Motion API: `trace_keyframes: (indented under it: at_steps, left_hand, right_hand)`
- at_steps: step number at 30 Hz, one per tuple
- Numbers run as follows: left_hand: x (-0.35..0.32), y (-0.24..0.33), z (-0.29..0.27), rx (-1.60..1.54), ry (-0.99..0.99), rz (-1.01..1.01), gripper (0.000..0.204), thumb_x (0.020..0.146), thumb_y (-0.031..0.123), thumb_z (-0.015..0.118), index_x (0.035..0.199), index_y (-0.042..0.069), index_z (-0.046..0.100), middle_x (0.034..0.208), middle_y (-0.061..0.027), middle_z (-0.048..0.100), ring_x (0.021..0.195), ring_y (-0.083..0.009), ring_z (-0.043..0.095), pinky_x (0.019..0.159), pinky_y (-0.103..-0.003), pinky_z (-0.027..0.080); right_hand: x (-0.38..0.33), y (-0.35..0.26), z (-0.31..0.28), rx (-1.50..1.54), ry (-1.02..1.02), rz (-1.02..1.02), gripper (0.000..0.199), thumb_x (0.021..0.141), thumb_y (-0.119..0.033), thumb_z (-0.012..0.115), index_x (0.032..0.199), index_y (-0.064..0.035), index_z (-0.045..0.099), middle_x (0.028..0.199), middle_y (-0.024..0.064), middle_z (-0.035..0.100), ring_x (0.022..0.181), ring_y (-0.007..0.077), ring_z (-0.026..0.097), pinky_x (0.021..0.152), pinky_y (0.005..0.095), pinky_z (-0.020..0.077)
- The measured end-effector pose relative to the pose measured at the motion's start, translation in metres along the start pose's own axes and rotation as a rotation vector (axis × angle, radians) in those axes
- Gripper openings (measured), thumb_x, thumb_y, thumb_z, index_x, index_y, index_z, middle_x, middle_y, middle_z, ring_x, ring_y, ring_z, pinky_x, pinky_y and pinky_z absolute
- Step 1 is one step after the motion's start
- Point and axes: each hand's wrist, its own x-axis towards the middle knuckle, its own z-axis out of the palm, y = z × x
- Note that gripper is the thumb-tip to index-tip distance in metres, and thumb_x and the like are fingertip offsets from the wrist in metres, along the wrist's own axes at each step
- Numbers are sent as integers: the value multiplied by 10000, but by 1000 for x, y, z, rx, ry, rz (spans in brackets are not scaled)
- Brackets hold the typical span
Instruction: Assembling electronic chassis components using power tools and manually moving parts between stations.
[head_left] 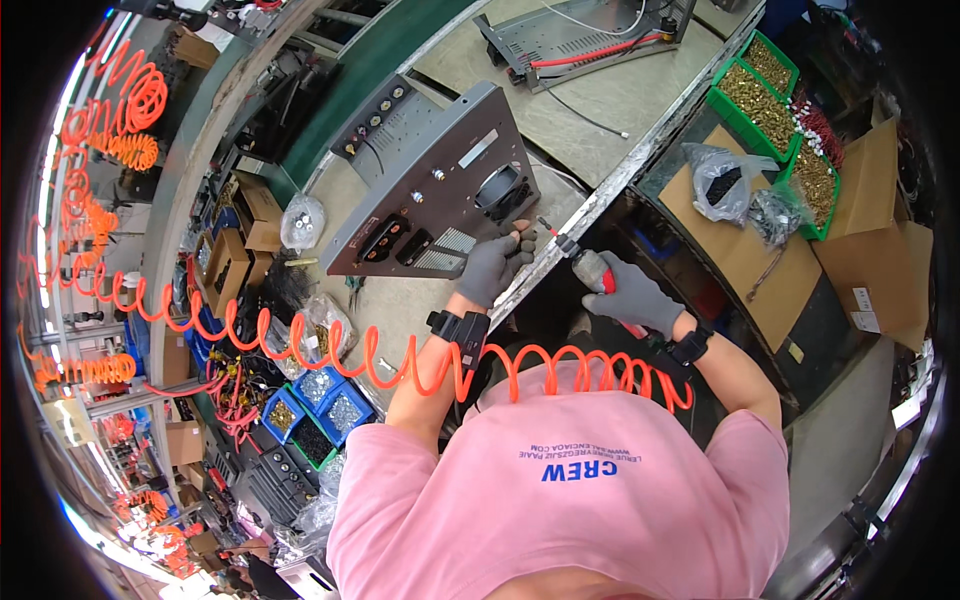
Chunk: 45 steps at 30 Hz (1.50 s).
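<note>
My right hand (pixel 637 297), in a grey glove, is wrapped round a pneumatic screwdriver (pixel 592 270) with a red part by the grip. Its thin bit points up and left, toward the fingers of my left hand (pixel 490 268). That hand is also gloved, with fingertips bare and fingers curled together; whatever they may pinch is too small to make out. Just beyond it, a grey metal equipment chassis (pixel 420 215) stands tilted on the bench. Sockets, a round fan opening and a slotted vent show on its panel. The bit and the panel are apart.
An orange coiled air hose (pixel 390 372) crosses in front of my body. At right are green bins (pixel 745 110) of brass-coloured parts, plastic bags (pixel 722 180) and a cardboard box (pixel 880 230). Blue bins (pixel 345 410) of small hardware stand at left. Another metal chassis (pixel 580 45) lies at the far side.
</note>
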Motion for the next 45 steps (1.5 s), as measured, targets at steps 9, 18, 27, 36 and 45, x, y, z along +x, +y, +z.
trace_keyframes:
  at_steps: [9,18,27,36,45]
  left_hand:
    - [-28,-21,-19,-98,-73,107,278,924,232,451,1083,5,468,734,-14,501,528,-81,427,440,-190,348]
    - [-75,-29,-50,-316,12,333,241,864,71,473,1086,-15,444,800,-57,486,638,-124,469,523,-252,389]
    - [-101,-20,-93,-599,-24,382,264,888,109,488,1117,-20,468,704,1,399,548,-73,324,461,-206,277]
    - [-122,-7,-134,-694,45,389,273,913,299,505,942,28,511,657,12,420,423,-40,275,355,-203,212]
    - [-139,6,-136,-228,351,610,286,922,292,489,967,13,534,631,14,430,421,-64,329,372,-216,235]
  right_hand:
    - [3,-8,18,-111,-105,-94,618,675,-286,656,1167,-8,405,769,142,610,600,221,612,602,321,483]
    - [15,-35,47,-287,-272,-120,632,663,-307,671,1171,-15,434,846,185,619,781,303,621,732,365,473]
    - [34,-67,88,-315,-301,-211,718,663,-335,661,1261,-32,403,930,176,617,821,304,617,750,352,473]
    - [43,-106,126,-370,-370,-233,685,663,-317,673,1237,-36,424,905,168,607,813,279,611,738,346,471]
    - [65,-108,153,-394,-363,-337,646,655,-289,680,1187,-6,447,958,180,596,894,299,593,789,355,450]
